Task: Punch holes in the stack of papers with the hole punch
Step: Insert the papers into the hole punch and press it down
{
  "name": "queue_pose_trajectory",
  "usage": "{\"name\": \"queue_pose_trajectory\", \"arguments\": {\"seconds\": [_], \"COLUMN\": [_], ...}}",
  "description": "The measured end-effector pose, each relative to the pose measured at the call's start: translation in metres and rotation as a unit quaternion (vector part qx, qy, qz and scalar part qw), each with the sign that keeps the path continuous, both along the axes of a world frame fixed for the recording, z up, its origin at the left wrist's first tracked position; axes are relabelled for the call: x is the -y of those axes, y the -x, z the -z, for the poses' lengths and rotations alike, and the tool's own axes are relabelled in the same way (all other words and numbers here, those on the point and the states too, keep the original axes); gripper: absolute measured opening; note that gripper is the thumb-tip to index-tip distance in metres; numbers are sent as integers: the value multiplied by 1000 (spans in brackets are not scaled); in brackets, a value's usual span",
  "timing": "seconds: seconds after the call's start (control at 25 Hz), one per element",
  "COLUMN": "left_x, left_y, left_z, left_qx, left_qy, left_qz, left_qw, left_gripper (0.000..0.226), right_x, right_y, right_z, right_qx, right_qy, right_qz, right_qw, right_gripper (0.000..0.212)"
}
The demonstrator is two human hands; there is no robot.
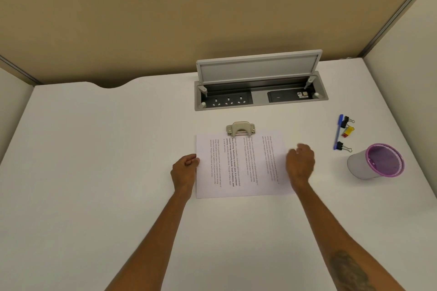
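A stack of printed papers (241, 168) lies flat on the white desk, its text running sideways. Its far edge sits in the mouth of a beige metal hole punch (240, 128). My left hand (185, 169) pinches the left edge of the stack between thumb and fingers. My right hand (300, 163) rests over the stack's right edge, fingers curled and slightly blurred; whether it grips the paper is unclear.
An open cable box (260, 92) with sockets is sunk into the desk behind the punch. At the right lie a blue pen (337, 132), black binder clips (345, 120) and a purple-rimmed mesh cup (376, 160). Partition walls enclose the desk.
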State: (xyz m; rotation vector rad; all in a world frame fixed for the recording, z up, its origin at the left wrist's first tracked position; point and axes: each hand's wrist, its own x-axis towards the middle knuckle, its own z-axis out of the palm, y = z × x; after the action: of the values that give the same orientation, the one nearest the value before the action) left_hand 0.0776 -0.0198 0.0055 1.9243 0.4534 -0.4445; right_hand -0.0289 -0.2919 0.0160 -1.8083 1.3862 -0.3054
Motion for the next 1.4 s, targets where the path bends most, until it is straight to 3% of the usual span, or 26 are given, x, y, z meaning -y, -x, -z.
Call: {"name": "queue_pose_trajectory", "arguments": {"seconds": [0.12,0.44,0.6,0.72,0.88,1.24,1.4], "left_x": [3,12,12,9,4,-2,-5], "left_y": [2,10,11,10,12,15,14], "left_z": [1,-1,0,2,4,4,4], "left_qx": [8,59,38,11,9,10,34], "left_qy": [-10,-68,-60,-40,-34,-19,-36], "left_qz": [-22,-7,-25,-40,-26,-16,-6], "left_qw": [1000,996,997,998,999,1000,999], "left_gripper": [23,21,21,21,20,16,17], "right_x": [11,0,3,7,7,9,1], "right_y": [12,5,10,18,31,50,55], "right_z": [5,3,5,5,5,16,23], "right_qx": [-39,-32,-7,-3,-13,60,80], "right_qy": [-77,-122,-117,-123,-154,-220,-236], "right_qz": [44,23,-25,-35,-62,-43,-3], "right_qw": [995,992,993,992,986,973,968], "right_gripper": [37,40,33,42,32,14,17]}}
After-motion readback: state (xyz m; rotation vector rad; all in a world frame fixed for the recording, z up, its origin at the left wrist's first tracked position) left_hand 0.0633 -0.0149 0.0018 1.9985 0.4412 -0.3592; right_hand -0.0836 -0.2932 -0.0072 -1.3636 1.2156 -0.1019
